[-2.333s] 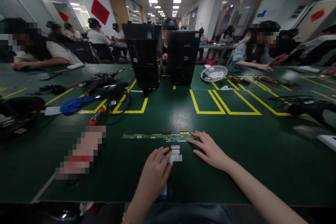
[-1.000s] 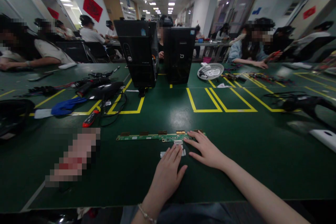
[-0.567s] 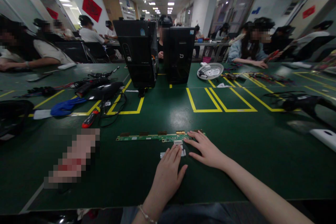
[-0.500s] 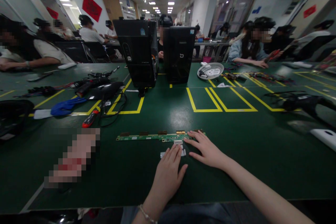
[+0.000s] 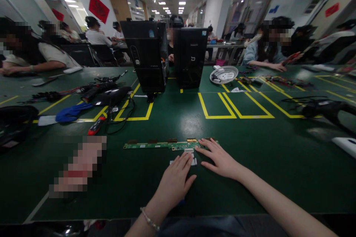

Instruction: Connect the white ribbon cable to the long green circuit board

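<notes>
A long, narrow green circuit board (image 5: 155, 145) lies flat on the dark green table, with brown and gold tabs along its far edge. My right hand (image 5: 218, 155) rests with spread fingers, its fingertips over the board's right end. My left hand (image 5: 176, 177) lies flat on a white flat cable (image 5: 194, 161) that joins the board's near edge at a connector (image 5: 188, 150). Its thumb is held apart from the other fingers, which partly cover the cable.
Two black computer towers (image 5: 143, 57) stand ahead. To the left lie a red-and-black screwdriver (image 5: 96, 126), a blue cloth-like item (image 5: 72, 112) and dark cables. A white basket (image 5: 224, 75) sits at the far right. Several people sit around. A blurred-out patch covers something at the near left.
My left wrist and forearm have shifted slightly left, while the fingers stay on the cable. My right hand and the board look almost unmoved. The view has shifted a little.
</notes>
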Demonstrator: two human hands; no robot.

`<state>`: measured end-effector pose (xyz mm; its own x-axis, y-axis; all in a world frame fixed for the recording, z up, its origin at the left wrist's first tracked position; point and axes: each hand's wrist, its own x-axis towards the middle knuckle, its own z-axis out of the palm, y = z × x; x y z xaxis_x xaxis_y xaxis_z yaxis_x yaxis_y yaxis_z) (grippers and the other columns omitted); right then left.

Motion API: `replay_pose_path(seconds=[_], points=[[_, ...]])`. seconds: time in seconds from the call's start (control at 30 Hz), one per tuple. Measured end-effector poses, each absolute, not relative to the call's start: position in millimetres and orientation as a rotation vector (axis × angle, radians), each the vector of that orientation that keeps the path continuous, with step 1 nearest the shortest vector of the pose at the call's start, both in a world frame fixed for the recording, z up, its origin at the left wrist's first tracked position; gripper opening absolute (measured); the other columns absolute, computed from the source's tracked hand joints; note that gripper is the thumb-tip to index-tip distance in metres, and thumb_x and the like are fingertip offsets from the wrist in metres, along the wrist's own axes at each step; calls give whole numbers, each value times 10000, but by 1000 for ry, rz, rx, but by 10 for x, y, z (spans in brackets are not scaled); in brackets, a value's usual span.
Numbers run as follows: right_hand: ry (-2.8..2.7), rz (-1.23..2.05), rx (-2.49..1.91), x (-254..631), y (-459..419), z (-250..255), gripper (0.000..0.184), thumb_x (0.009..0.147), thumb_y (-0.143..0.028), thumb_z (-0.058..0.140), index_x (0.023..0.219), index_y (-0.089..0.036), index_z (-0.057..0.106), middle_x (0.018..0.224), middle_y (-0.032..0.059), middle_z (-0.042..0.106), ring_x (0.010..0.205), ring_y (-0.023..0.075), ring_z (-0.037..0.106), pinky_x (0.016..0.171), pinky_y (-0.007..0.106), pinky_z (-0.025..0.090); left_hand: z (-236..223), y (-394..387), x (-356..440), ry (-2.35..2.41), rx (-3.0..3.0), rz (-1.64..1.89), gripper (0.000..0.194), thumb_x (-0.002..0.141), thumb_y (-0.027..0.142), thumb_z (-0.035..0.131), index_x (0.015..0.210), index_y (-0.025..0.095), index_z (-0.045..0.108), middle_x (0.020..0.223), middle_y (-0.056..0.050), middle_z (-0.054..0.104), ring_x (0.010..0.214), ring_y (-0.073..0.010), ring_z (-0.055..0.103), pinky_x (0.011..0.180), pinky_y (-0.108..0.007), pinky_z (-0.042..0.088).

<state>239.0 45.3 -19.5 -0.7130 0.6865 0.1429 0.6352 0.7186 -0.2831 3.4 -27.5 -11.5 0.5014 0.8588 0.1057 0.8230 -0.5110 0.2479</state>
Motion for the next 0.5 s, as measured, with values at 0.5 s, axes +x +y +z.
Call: replay_pose_path(seconds=[0.5], points=[[-2685,326,-1054,2386,435,-165,534,934,-463,473,1437,-288,428,1512,93,349,1420,267,256,1150,552,202,-90,-161,-107,1300,2694,340,528,958,401,468,1434,184,396,1466,-101,468,1360,-222,409,1110,-413,360]])
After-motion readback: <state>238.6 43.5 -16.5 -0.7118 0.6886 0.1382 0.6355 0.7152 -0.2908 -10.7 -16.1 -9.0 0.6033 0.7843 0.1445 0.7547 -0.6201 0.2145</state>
